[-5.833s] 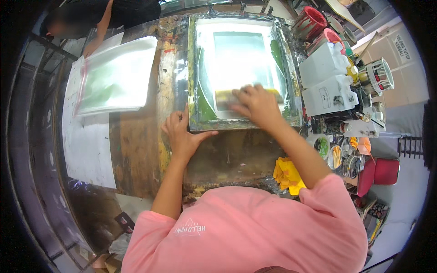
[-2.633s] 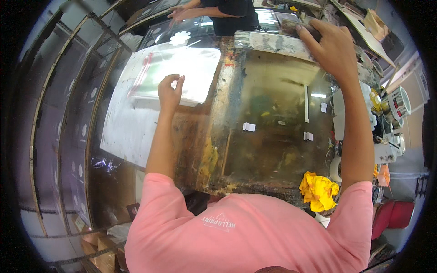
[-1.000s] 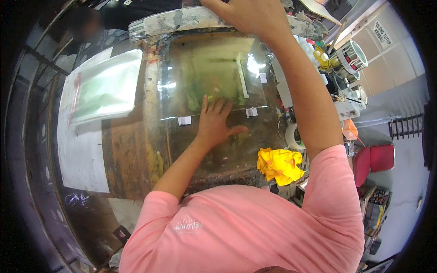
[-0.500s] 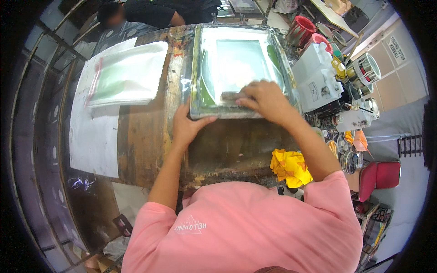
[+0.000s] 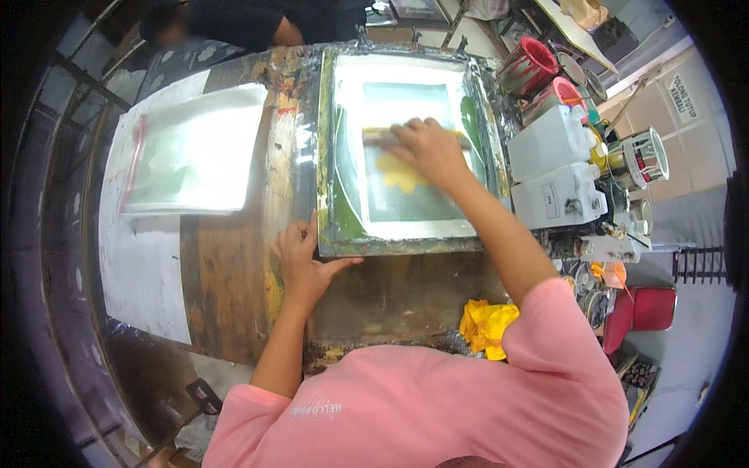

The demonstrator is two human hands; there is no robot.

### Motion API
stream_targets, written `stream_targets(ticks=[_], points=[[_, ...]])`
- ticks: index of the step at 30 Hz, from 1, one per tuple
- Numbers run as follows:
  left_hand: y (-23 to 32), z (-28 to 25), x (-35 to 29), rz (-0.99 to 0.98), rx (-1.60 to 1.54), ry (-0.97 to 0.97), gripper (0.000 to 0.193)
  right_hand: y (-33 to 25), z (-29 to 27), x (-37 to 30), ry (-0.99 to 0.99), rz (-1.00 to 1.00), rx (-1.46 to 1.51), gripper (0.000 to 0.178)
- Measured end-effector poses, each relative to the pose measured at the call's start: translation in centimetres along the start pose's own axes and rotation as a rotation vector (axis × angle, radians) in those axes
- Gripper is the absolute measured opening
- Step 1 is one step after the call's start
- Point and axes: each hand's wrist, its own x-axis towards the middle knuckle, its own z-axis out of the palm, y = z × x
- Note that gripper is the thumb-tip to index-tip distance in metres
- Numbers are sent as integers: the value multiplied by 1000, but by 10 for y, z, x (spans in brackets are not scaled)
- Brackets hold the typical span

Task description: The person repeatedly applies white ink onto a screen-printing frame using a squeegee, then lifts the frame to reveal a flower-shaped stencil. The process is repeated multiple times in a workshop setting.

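Observation:
A screen printing frame (image 5: 406,248) lies on the worktable, with a pale mesh bordered in white and green. My right hand (image 5: 429,152) is closed on a squeegee (image 5: 380,136), a long bar laid across the upper middle of the mesh. Just below the bar, a yellow flower shape (image 5: 402,175) shows on the mesh. At the frame's near left corner rests my left hand (image 5: 300,257), thumb along the front edge and index finger up the side, fingers apart. To the left, a stack of clear plastic sheets or bags (image 5: 199,148) lies on white paper (image 5: 144,288).
Red-stained paint cans (image 5: 529,69), white jugs (image 5: 550,144) and a metal can (image 5: 638,158) crowd the right side. A crumpled yellow cloth (image 5: 488,327) is at the table's near edge. Clamps (image 5: 415,37) stand behind the frame. A person in dark clothes (image 5: 226,19) is at the far left.
My right hand has pushed the squeegee from the near end of the mesh to its upper middle, exposing the yellow flower shape. My left hand stays at the frame's corner.

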Motion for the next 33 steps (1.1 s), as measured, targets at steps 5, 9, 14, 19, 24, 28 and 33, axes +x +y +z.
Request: stream_targets(ticks=[5, 9, 14, 19, 24, 28, 33], points=[[-1, -1, 1, 24, -25, 54, 118, 74, -3, 123, -235, 32, 93, 52], [-1, 1, 1, 21, -82, 56, 122, 99, 5, 149, -60, -1, 171, 51], [-3, 4, -1, 107, -58, 105, 122, 83, 28, 99, 27, -44, 37, 48], [-6, 10, -5, 56, -117, 94, 116, 16, -15, 5, -60, -47, 20, 43], [-6, 8, -6, 50, -50, 86, 109, -76, -78, -87, -293, 72, 29, 45], [15, -7, 3, -32, -341, 71, 101, -100, -121, -98, -166, 33, 62, 43], [64, -38, 38, -70, -925, 301, 91, -101, -164, -60, 316, -50, -137, 31]])
